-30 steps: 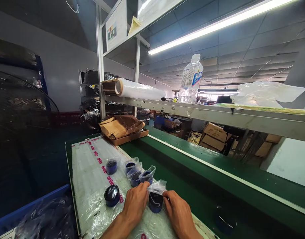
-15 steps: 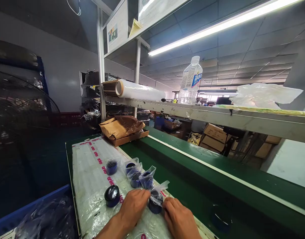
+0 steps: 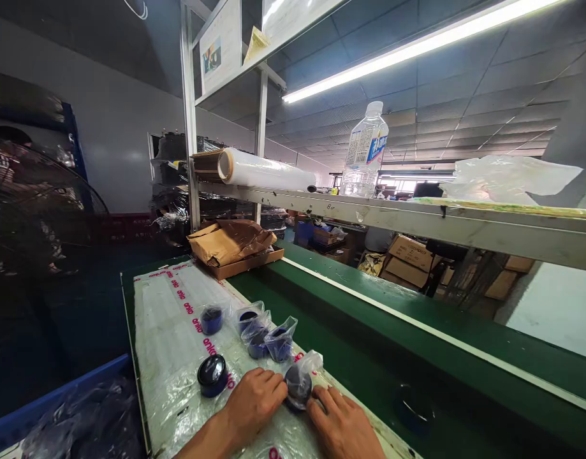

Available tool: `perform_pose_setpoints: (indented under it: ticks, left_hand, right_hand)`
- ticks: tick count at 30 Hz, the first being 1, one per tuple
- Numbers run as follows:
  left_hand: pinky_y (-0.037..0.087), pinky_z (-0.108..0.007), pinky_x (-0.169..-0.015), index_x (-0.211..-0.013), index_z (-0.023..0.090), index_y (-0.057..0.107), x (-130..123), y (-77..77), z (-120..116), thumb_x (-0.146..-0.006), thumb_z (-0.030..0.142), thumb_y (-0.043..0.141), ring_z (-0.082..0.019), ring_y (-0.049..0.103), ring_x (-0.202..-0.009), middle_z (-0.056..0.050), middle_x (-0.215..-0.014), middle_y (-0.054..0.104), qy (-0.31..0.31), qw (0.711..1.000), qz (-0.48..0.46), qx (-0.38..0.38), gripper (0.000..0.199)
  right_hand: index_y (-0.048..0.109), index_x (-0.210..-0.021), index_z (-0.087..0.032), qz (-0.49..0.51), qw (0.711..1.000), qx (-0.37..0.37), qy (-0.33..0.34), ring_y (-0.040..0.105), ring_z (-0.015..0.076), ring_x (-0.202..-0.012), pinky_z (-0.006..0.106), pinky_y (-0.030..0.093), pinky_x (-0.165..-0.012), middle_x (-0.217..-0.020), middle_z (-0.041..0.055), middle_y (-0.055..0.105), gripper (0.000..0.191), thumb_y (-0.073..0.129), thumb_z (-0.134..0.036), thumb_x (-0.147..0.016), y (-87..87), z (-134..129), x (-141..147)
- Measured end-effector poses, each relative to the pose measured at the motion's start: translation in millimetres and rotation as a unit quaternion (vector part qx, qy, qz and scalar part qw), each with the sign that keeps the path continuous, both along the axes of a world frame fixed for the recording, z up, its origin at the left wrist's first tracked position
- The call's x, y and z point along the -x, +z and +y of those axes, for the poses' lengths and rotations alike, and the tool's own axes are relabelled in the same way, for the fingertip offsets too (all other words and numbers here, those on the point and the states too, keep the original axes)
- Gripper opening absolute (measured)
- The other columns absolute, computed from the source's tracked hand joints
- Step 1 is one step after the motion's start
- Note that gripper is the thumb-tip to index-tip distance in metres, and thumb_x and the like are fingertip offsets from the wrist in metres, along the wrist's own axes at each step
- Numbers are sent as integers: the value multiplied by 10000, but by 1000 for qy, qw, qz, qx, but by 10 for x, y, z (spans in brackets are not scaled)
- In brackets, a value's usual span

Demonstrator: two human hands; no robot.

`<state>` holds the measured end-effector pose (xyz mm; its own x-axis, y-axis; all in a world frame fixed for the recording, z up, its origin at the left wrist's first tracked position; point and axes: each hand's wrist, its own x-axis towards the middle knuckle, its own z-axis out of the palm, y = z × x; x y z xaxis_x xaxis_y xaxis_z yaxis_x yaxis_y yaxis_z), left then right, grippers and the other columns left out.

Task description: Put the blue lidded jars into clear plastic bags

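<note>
A round dark blue cap in a clear plastic bag [image 3: 300, 387] stands between my two hands on the bubble-wrapped board. My left hand [image 3: 257, 396] holds it from the left with curled fingers. From the other side, the bent fingers of my right hand [image 3: 341, 417] press on its lower right edge. The bag's loose end sticks up at the back. Left of my left hand sits a bare, glossy black-topped blue cap [image 3: 212, 375]. Several more bagged blue caps [image 3: 279, 344] stand behind my hands, and one bagged cap [image 3: 211, 320] stands apart to the left.
A green conveyor belt [image 3: 350, 331] runs along the right, with a dark round piece [image 3: 416, 407] on it. A cardboard tray [image 3: 249, 262] with brown paper is at the back. A blue crate [image 3: 58, 398] of plastic bags stands lower left. Overhead, a shelf [image 3: 393, 213] holds a bottle [image 3: 366, 153].
The bag's end, earlier pulled flat across the cap at my left fingertips, now stands loose. Both hands have moved down to the cap's sides. A person now shows dimly at far left.
</note>
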<state>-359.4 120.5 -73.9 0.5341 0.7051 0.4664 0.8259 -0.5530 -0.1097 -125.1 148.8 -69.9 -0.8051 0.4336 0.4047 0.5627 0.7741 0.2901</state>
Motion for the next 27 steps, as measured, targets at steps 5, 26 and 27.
perform_pose_setpoints:
  ticks: [5,26,27]
  left_hand:
    - [440,-344,-660,-861,172,596,-34,-28,31,-919,57,619,-222,650,-740,-26,-849,690,-5,999,30,27,131]
    - [329,-235,-560,-855,198,608,-208,773,254,-710,95,524,-140,569,-616,55,-665,616,92,891,-393,209,197]
    - [326,-241,-565,-874,198,625,-218,759,240,-708,92,522,-144,569,-615,53,-668,624,89,887,-400,211,222]
  right_hand:
    - [685,-984,-187,-27,999,21,-25,714,294,-875,355,567,-664,-1128,109,747,290,657,-33,-740,13,-10,4]
    - [642,-766,-212,212,911,302,-185,637,172,-633,251,395,-553,-684,0,711,205,478,-178,-885,1030,255,-29]
    - [639,-766,-219,210,913,295,-189,638,181,-641,265,392,-564,-691,-3,712,195,490,-183,-886,1009,230,-38]
